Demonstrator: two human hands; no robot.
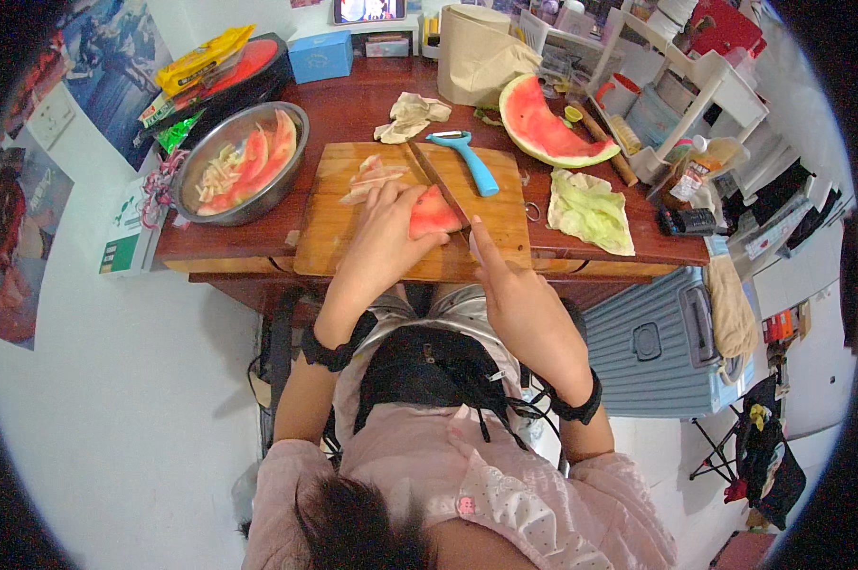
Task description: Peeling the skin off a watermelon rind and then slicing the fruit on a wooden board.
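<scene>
My left hand [389,228] presses on a piece of red watermelon [432,214] lying on the wooden cutting board [329,246]. Fingers and thumb curl around its left side. A kitchen knife [436,174] is in my right hand [521,299], with the index finger stretched along it and the blade against the right side of the piece. Pale strips of watermelon rind [373,177] lie just beyond my left fingers. On the right part of the board rests a blue peeler [475,162]. How deep the blade sits in the fruit cannot be told.
At the left stands a steel bowl [297,153] holding rind slices and pale sticks. A large watermelon slice [514,121] lies back right, near a paper towel with green peelings [591,211]. Crumpled paper [413,116] and a paper roll [471,64] sit behind the board.
</scene>
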